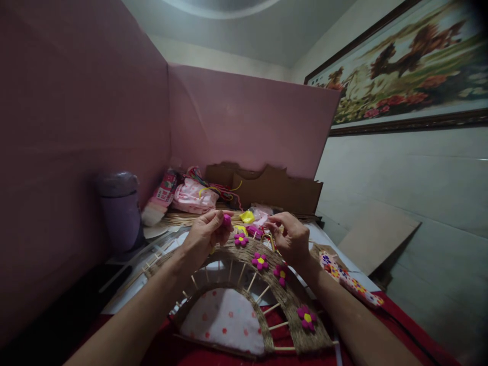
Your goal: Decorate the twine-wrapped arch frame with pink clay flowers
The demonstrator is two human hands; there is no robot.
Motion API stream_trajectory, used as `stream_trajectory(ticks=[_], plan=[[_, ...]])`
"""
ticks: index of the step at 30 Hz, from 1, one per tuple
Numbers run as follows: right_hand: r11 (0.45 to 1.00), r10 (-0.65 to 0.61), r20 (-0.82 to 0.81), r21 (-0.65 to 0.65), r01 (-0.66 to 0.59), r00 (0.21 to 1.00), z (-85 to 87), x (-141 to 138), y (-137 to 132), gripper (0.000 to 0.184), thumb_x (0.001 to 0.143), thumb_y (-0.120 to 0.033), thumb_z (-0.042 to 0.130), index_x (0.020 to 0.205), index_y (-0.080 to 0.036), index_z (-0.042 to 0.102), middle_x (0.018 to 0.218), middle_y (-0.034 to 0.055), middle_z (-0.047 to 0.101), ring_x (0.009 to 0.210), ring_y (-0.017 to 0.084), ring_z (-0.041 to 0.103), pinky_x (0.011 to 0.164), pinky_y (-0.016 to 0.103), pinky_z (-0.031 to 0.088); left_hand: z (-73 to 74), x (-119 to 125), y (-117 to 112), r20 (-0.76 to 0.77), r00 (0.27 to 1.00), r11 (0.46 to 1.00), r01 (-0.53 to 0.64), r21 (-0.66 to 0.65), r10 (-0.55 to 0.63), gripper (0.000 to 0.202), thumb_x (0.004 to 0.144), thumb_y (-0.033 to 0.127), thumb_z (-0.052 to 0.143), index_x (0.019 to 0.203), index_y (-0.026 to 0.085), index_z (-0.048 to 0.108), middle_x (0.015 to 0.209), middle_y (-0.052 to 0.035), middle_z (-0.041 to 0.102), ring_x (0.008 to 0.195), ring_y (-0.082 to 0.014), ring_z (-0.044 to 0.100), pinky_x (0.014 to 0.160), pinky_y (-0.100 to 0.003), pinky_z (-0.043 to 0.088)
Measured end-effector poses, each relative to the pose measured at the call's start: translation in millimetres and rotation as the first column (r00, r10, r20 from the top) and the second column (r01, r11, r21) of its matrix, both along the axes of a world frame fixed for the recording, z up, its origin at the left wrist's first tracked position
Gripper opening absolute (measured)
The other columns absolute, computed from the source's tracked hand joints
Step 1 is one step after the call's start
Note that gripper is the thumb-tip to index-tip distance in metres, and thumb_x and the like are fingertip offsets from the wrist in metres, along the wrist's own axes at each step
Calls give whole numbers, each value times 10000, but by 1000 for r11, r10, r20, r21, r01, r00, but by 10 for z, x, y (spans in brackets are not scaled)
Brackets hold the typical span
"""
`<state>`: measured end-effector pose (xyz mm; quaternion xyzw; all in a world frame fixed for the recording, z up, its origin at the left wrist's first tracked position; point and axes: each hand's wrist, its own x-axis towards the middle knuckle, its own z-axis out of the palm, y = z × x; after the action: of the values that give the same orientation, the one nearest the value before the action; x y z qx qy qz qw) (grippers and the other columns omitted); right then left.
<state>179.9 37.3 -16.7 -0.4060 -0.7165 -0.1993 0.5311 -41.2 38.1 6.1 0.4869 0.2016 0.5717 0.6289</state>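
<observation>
Between the thumb and fingers of my left hand point(213, 229) is a small lump of magenta clay point(226, 220). My right hand point(290, 235) is closed in a pinch a little to the right; whatever its fingertips hold is too small to make out. Below both hands lies a fan-shaped craft frame point(297, 305) of wound twine and thin sticks, with a half-round of dotted white cloth point(223, 320) at its base. Magenta clay flowers with yellow centres, such as the lower flower point(306, 317), sit along the twine arch. Behind it are more magenta clay point(254, 231) and yellow clay point(247, 217).
A purple lidded cup point(121, 213) stands at the left. Pink dotted cloth point(195, 195), coloured cords and torn cardboard point(274, 190) are at the back. To the right lies a flower-patterned glue gun-like object point(351, 279) with a dark cord. Red cloth point(404, 320) covers the near side.
</observation>
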Motion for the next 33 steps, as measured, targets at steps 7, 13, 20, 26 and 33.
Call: stream_trajectory(ticks=[7,13,20,26,33], plan=[[991,60,-222,-105,-85,973,117,-113,-36,231,824,-388,610,717,-193,546,595,-18,561,517,126,504,522,240,398,41,-15,-24,80,997,997,1,-75,5,339,586,132,791,911,115,698,758,-58,704,636,-94,603,613,-197,472],[888,299,-241,-284,-362,923,352,-289,-133,233,890,-327,511,746,-175,615,589,-12,580,534,123,521,520,228,403,40,-24,-9,91,996,997,-13,-81,20,230,594,137,788,804,96,707,746,-52,699,634,-85,594,624,-191,467],[910,355,9,-230,-344,935,402,-634,-276,110,852,-152,535,924,-189,610,873,55,618,807,174,568,692,276,453,19,-7,-58,57,998,999,35,-20,-34,257,613,146,782,852,124,690,767,-38,691,638,-89,594,612,-192,453],[930,312,62,-224,-291,948,252,-688,-270,142,838,-131,523,954,-198,568,872,61,577,793,194,548,671,297,461,10,11,-80,-21,998,997,65,-38,-66,231,616,215,797,781,118,667,732,-45,683,607,-109,611,588,-211,456],[914,335,43,-259,-313,941,234,-631,-283,124,836,-125,547,938,-187,582,893,68,573,827,200,542,692,307,455,-28,28,-54,-75,996,999,39,27,-37,213,635,252,785,752,122,665,693,-25,660,599,-101,580,597,-223,452]])
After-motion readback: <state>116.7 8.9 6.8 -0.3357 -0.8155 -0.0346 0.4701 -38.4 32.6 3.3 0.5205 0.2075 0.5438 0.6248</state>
